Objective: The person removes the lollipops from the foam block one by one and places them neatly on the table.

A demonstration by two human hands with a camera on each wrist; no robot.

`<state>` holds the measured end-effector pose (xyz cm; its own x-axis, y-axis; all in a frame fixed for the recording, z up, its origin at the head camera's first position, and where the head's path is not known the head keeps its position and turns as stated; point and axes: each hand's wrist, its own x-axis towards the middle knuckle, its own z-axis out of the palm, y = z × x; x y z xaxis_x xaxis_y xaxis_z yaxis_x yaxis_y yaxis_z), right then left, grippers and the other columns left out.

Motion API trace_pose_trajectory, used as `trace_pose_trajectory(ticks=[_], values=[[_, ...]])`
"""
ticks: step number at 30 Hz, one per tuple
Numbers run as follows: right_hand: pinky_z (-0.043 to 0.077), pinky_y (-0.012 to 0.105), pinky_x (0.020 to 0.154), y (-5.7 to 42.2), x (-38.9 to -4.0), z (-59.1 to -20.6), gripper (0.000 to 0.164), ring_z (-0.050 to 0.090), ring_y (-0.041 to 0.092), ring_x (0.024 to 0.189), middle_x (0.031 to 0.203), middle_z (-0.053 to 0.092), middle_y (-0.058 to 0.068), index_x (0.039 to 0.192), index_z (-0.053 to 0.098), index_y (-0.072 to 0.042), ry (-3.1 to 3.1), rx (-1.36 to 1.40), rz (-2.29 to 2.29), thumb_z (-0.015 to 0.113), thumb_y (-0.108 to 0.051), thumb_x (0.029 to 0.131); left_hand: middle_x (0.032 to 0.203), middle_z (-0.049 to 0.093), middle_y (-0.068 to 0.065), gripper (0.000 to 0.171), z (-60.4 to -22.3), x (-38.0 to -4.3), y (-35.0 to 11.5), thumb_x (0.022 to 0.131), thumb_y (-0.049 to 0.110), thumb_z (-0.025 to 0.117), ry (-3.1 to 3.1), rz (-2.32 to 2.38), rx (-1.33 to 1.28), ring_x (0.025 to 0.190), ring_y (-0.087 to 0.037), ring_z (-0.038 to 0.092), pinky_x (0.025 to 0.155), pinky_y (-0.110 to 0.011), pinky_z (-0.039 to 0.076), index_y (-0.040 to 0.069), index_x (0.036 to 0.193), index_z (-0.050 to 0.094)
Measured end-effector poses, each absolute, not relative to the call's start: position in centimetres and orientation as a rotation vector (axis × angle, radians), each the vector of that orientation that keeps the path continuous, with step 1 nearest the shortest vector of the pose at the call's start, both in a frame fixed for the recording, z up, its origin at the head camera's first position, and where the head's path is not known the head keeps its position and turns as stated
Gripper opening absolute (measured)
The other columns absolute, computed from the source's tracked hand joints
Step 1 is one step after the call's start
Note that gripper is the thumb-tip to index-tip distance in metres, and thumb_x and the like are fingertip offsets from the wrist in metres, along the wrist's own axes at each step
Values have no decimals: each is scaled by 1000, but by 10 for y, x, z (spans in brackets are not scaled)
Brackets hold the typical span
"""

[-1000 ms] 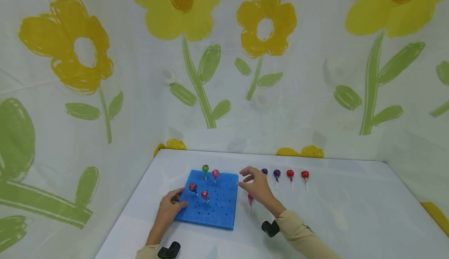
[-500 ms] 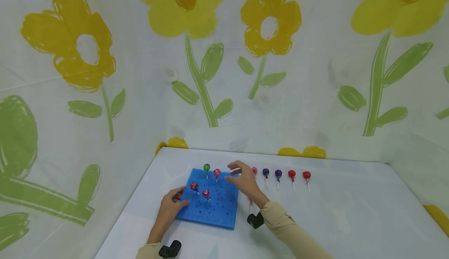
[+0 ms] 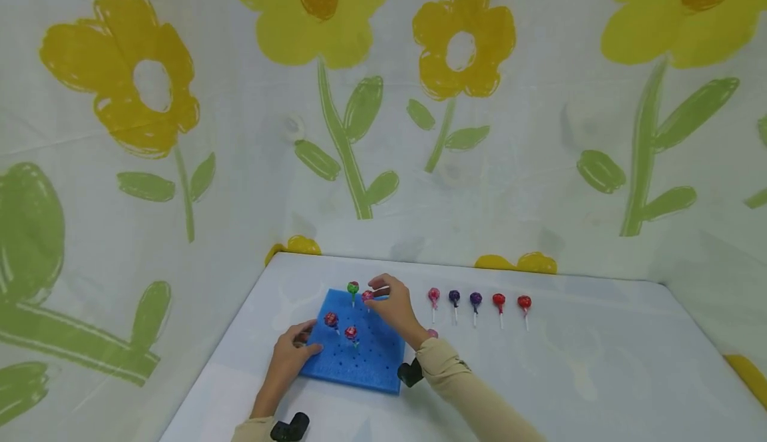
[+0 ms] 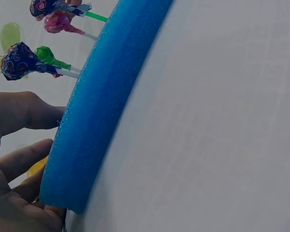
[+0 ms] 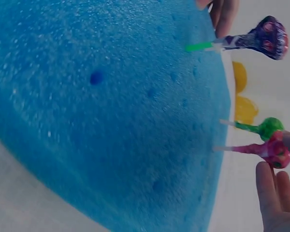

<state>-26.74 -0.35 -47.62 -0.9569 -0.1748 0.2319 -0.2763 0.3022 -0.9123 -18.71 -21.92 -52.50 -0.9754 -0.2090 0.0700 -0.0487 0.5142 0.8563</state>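
My left hand (image 3: 289, 355) holds the left edge of a blue foam board (image 3: 374, 365) dotted with small holes, the thumb on its top face. My right hand (image 3: 392, 305) reaches over the board's back part and pinches the head of a pink lollipop (image 5: 276, 151), whose stick stands in the foam. Just beside it a green lollipop (image 3: 353, 287) stands upright in the board. Nearer the left hand, two lollipops in dark red-and-blue wrappers, one at the left (image 3: 331, 319) and one nearer the middle (image 3: 351, 332), are stuck in the foam.
Right of the board a row lies on the white table (image 3: 575, 375): a pink lollipop (image 3: 434, 293), two purple lollipops (image 3: 476, 298) and two red lollipops (image 3: 499, 300). Another pink lollipop (image 3: 433, 333) is partly hidden by the right forearm. A flower-printed cloth (image 3: 515, 196) hangs behind.
The right hand has moved left from beside the lollipop row, across the board's right edge, to the pink lollipop in the foam. The left hand has stayed on the board.
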Motion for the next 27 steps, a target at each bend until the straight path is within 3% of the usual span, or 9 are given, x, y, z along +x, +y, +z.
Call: trace_pose_trajectory(ticks=[5,27], values=[[53,34,75,-9,-269,-486,21,62,24,90,98,63,8,98,64,-6,-2411,453,1726,72,-3,80,112,61,-12,48,-527,-188,-217,78,7,72,-2586,-1449,205,97,-23,53,80,-36,44,0,124,59],[54,32,73,-12,-266,-495,20,64,24,89,96,63,8,98,65,-5,-2308,478,1710,70,1,79,110,62,-12,48,-525,-188,-220,78,7,73,-2603,-1419,207,95,-23,53,79,-36,44,0,123,60]])
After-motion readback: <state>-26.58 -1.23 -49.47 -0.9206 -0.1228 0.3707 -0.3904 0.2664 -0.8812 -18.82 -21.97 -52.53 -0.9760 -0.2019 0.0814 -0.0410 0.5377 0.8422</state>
